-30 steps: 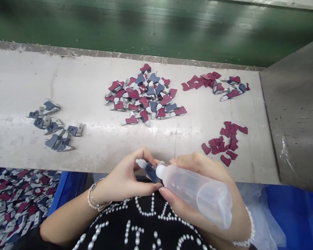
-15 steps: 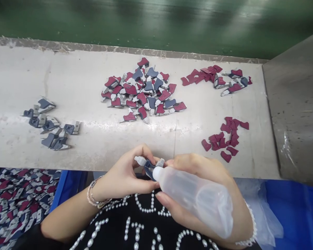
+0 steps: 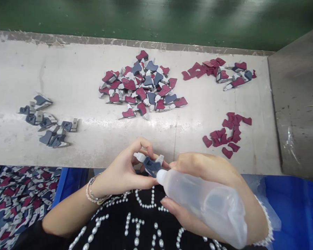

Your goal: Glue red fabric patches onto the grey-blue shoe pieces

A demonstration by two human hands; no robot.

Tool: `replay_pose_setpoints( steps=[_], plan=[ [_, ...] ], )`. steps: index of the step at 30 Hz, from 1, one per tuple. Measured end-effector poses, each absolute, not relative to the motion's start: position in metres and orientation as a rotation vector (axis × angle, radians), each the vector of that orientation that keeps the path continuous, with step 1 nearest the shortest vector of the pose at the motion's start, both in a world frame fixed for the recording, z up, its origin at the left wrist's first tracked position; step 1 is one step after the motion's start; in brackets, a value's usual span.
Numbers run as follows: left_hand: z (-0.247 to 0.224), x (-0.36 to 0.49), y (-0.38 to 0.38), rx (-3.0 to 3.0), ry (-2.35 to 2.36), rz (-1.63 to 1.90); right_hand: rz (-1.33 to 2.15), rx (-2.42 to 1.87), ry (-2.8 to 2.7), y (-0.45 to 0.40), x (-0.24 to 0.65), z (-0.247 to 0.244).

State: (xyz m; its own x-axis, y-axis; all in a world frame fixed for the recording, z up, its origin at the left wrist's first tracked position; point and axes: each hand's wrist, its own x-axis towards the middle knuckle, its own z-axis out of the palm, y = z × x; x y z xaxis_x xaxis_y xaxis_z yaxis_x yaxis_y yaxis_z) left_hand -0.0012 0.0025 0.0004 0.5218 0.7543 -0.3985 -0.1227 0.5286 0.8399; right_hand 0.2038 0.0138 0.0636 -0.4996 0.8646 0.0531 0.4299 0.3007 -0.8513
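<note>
While my left grip (image 3: 127, 171) pinches a small blue-grey and white plastic piece (image 3: 151, 164) up by the near edge of the bench (image 3: 94, 147), my right grip (image 3: 211, 168) wraps the squeeze bottle (image 3: 198, 199), its white nozzle (image 3: 161, 176) right at the piece's lower rim; touching or not, I can't tell. Too hard a squeeze could flood the recess! Bump that nozzle, and the piece might twist free, since my pinch looks light.

Here on the table (image 3: 88, 139): pile (image 3: 141, 92) at far centre, cluster (image 3: 45, 122) left, loose pieces (image 3: 235, 120) right; near left, a bin (image 3: 69, 180)!
</note>
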Motion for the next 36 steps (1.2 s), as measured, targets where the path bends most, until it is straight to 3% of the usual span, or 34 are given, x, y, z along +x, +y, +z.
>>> replay_pose_setpoints(
  steps=[36],
  plan=[
    [0.003, -0.003, 0.002, 1.039, 0.916, 0.603, 1.058, -1.265, -2.187, 0.017, 0.213, 0.072]
  ],
)
